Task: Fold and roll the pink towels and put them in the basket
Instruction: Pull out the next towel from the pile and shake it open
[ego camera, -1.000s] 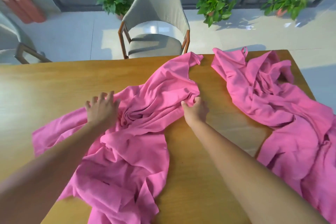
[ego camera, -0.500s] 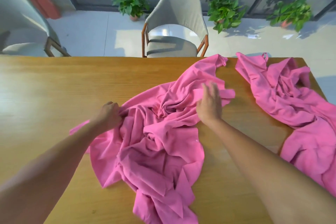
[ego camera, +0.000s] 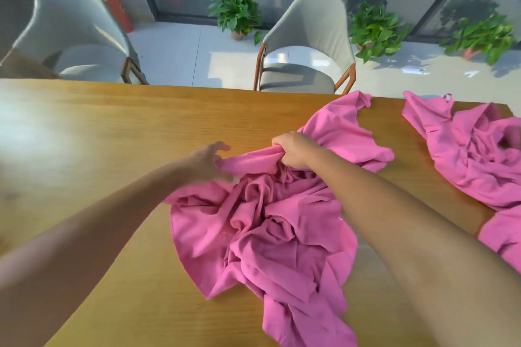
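Pink towel, crumpled soft folds, gripped by right hand

Wooden table with two pink towels.
One crumpled towel lies bunched at the middle and spills toward the near edge; a second towel lies rumpled at the right end, apart from the first.
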The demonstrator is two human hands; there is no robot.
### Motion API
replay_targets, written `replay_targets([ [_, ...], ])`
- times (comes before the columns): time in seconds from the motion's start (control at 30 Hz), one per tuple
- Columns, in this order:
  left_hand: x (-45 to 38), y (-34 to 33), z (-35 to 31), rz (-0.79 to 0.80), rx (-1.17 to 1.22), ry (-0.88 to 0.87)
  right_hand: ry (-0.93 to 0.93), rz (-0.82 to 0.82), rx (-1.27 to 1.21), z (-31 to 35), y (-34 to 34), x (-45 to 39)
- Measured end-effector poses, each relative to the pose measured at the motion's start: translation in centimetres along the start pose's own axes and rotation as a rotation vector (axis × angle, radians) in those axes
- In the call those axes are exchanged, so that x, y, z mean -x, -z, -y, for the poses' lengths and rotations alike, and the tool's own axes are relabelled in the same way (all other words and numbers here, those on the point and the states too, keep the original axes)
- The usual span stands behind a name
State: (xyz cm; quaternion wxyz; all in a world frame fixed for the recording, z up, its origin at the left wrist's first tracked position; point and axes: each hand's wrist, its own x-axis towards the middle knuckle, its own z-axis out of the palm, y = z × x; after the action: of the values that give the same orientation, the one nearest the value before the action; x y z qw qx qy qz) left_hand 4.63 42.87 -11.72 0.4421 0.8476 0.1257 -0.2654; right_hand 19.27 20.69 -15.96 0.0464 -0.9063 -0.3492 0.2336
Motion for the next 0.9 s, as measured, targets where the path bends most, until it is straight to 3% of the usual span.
replay_targets([
  [0.07,0.8,1.0,-0.6,0.009,-0.118,-0.008,-0.012,-0.087,0.009,0.6,2.2,1.9],
  [0.13,1.3,2.3,-1.6,-0.091,-0.229,-0.066,-0.013,-0.195,0.086,1.1,5.0,3.6],
  [0.2,1.8,4.5,-3.5,-0.332,-0.307,-0.139,-0.045,-0.362,0.149,1.6,8.4,5.3],
  [0.3,3.5,8.3,-7.2,-0.767,-0.498,-0.317,-0.042,-0.766,0.234,2.8,12.9,8.3],
  [0.4,5.1,9.0,-8.0,-0.984,-0.621,-0.607,-0.011,-1.009,0.320,4.6,11.9,10.8],
  [0.47,5.2,6.7,-5.8,-0.898,-0.706,-0.669,-0.022,-0.853,0.342,5.1,7.7,12.1],
  [0.5,4.9,4.9,-3.6,-0.766,-0.752,-0.619,-0.070,-0.632,0.326,5.3,4.7,12.8],
  [0.57,4.6,0.6,1.8,-0.368,-0.861,-0.427,-0.134,-0.108,0.240,5.8,-1.7,14.3],
  [0.63,4.8,-3.0,6.9,-0.029,-0.947,-0.284,-0.156,0.167,0.109,6.5,-6.9,15.5],
  [0.7,5.1,-5.2,10.1,0.022,-0.909,-0.272,-0.182,0.138,0.046,7.0,-9.6,15.8],
  [0.9,3.4,-4.8,10.0,-0.233,-0.701,-0.329,-0.207,-0.235,0.060,6.4,-9.2,13.3],
])
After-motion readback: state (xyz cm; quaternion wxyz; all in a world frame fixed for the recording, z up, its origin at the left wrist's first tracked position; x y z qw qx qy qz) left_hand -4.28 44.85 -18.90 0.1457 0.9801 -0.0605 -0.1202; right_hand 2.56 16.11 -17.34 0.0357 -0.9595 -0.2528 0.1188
